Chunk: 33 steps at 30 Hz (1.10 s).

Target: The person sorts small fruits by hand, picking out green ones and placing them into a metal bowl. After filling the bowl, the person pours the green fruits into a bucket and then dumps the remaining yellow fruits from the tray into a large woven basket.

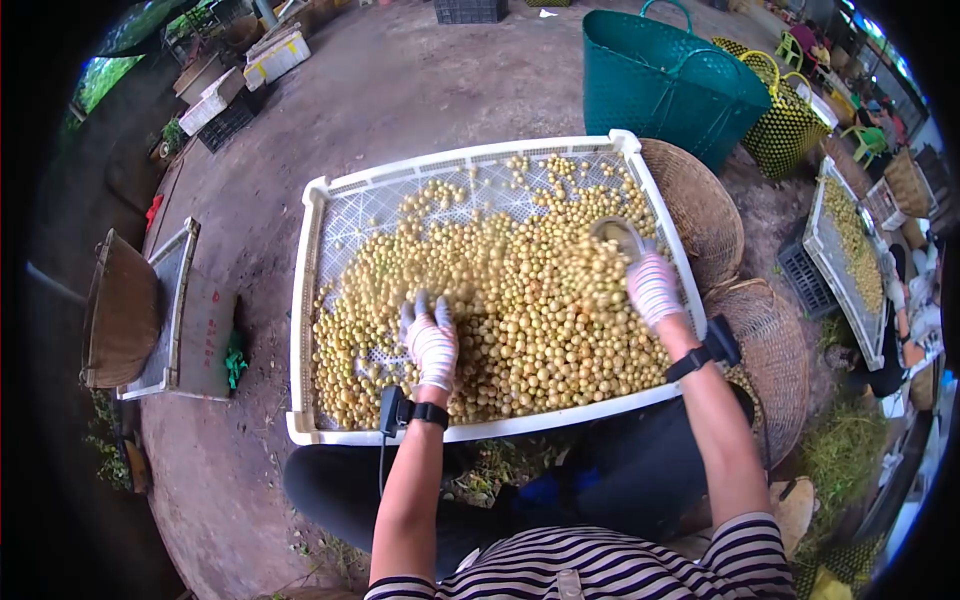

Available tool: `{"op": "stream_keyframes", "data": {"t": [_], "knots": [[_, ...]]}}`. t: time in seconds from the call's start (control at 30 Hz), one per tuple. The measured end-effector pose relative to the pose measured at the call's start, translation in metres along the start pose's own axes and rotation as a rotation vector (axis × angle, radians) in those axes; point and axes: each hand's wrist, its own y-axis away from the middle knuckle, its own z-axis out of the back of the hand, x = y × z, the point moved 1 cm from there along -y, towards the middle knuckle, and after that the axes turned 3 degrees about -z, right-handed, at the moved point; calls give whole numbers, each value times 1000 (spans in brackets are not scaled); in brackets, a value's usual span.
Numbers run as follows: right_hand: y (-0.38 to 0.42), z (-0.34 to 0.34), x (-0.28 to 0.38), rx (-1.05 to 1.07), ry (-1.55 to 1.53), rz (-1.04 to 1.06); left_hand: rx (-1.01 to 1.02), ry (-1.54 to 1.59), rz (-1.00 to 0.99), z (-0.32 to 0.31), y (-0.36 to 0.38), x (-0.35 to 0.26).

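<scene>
A white plastic mesh tray (465, 153) lies in front of me, largely covered by small round yellow-brown fruits (560, 330) that look like longans. My left hand (432, 335), in a striped glove with grey fingertips, rests on the fruits left of the middle with its fingers spread. Toward the tray's right side, my right hand (652, 285), gloved the same way, grips a round-rimmed bowl (622, 236) by its edge. Blurred fruits lie or tumble just left of the bowl, and its inside is hard to make out. Both wrists carry black straps with small devices.
Woven baskets (700, 205) stand against the tray's right side. A big green bag (660, 85) and a yellow-black bag (785, 125) are behind. At left stand a brown basket (122, 310) and a box (205, 340). Far right, another person's gloved hand (893, 292) is by a second fruit tray (845, 245).
</scene>
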Motion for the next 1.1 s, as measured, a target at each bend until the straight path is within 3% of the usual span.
{"op": "stream_keyframes", "data": {"t": [0.2,0.27,0.3,0.33,0.37,0.4,0.43,0.47,0.53,0.6,0.63,0.67,0.7,0.73,0.8,0.87,0.97,1.03,1.07,1.1], "knots": [[32,-44,68,167,-190,-59,60,582,88,-51,-14,-47],[34,-73,77,103,-272,-68,87,668,97,-54,-15,-59],[48,-36,98,285,-530,-238,112,667,41,-56,-16,-64],[48,-50,97,364,-771,-370,110,639,-22,-59,-16,-67],[36,-113,73,283,-644,-128,100,606,-82,-64,-15,-71],[36,-121,74,314,-732,-127,88,568,-137,-66,-15,-72],[36,-128,76,345,-820,-128,149,571,-242,-57,-15,-75],[48,-83,94,486,-1113,-388,334,926,-178,-30,-17,-93],[53,-73,90,585,-1309,-408,550,1138,9,40,-7,-125],[45,-77,84,629,-1258,-567,449,1133,80,46,-15,-110],[44,-91,76,624,-1254,-448,401,1129,120,49,-18,-98],[37,-107,73,680,-1202,-474,351,1125,159,51,-20,-85],[38,-118,70,717,-1318,-435,335,1144,91,46,-23,-71],[42,-114,76,753,-1435,-389,257,1167,106,42,-22,-64],[47,-86,90,789,-1533,-590,94,1214,132,31,-16,-55],[54,-58,104,748,-1411,-603,24,1228,180,30,1,-62],[64,-60,92,768,-1578,-504,-7,1195,79,31,20,-81],[69,-51,85,742,-1545,-515,0,1240,119,21,29,-82],[66,-77,70,761,-1747,-455,22,1264,140,13,33,-83],[69,-76,62,851,-1779,-496,57,1352,311,12,34,-93]]}}
